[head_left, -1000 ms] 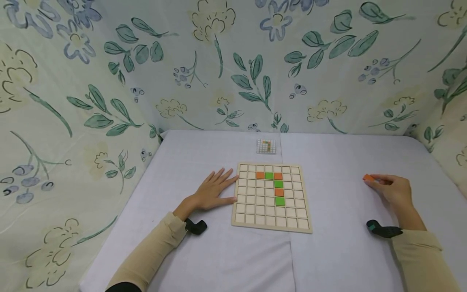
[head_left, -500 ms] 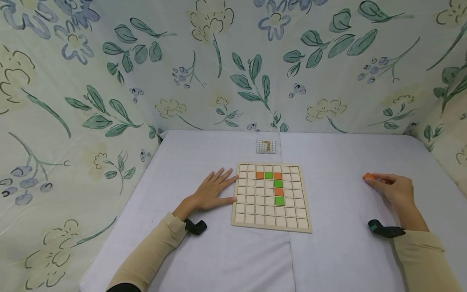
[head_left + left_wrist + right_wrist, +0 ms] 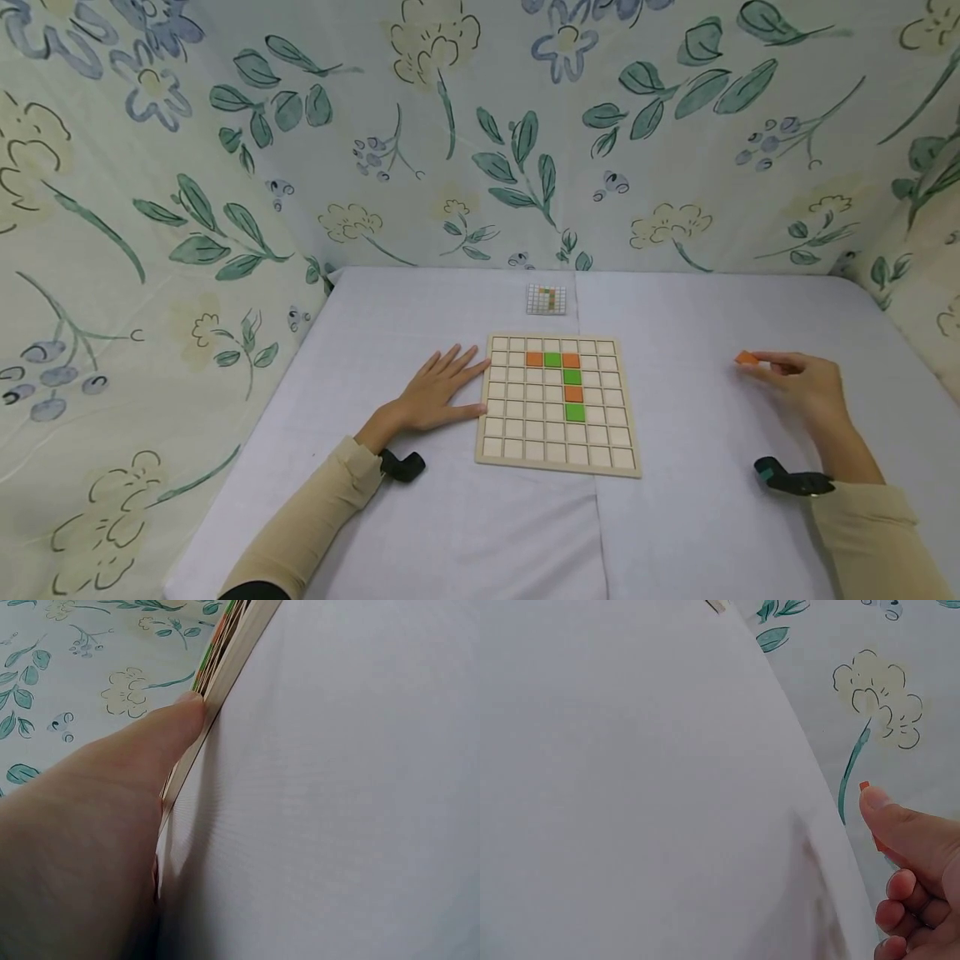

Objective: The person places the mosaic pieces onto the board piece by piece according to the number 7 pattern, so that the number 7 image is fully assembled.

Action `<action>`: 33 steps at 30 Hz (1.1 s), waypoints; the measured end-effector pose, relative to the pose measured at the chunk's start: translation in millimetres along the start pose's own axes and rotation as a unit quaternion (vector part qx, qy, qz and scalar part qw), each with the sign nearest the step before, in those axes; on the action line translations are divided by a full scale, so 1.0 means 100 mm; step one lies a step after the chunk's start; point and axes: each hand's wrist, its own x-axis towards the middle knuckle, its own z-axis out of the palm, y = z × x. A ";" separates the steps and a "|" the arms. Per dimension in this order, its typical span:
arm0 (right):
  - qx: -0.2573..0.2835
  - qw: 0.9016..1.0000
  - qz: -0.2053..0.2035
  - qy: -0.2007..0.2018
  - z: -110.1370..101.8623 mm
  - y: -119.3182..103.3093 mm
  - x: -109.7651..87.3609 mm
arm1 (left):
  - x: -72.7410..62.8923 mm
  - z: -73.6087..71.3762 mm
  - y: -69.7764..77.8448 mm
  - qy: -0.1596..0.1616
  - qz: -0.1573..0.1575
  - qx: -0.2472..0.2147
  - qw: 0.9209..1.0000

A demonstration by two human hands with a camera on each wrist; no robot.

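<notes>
A wooden grid board (image 3: 525,458) lies flat on the white-covered table. Orange and green square tiles sit in several of its cells: a row near the far side, then a column running toward the near side, with a green tile (image 3: 575,412) at its near end. My left hand (image 3: 427,393) rests spread at the board's left edge; its thumb (image 3: 169,731) touches that edge in the left wrist view. Well to the right of the board, my right hand (image 3: 810,387) pinches an orange tile (image 3: 746,358) between thumb and fingertips, partly hidden by the thumb in the right wrist view.
A small card (image 3: 547,300) with a printed grid and coloured squares lies beyond the board. Floral cloth (image 3: 450,192) hangs behind and at the sides of the table (image 3: 420,533).
The right hand has shifted slightly left with the orange tile, which has turned a little and looks raised. The left hand and the board have stayed in place.
</notes>
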 end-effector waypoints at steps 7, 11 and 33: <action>0.003 0.999 -0.038 -0.004 0.04 -0.15 -0.14 | 0.00 0.01 -0.01 -0.002 -0.001 0.001 1.000; 0.003 0.998 -0.063 -0.004 0.08 -0.24 -0.21 | 0.00 0.00 0.00 0.000 0.002 0.000 1.000; 0.011 0.979 -0.203 -0.026 0.55 -0.70 -0.61 | 0.00 -0.03 0.02 -0.011 -0.003 0.002 1.000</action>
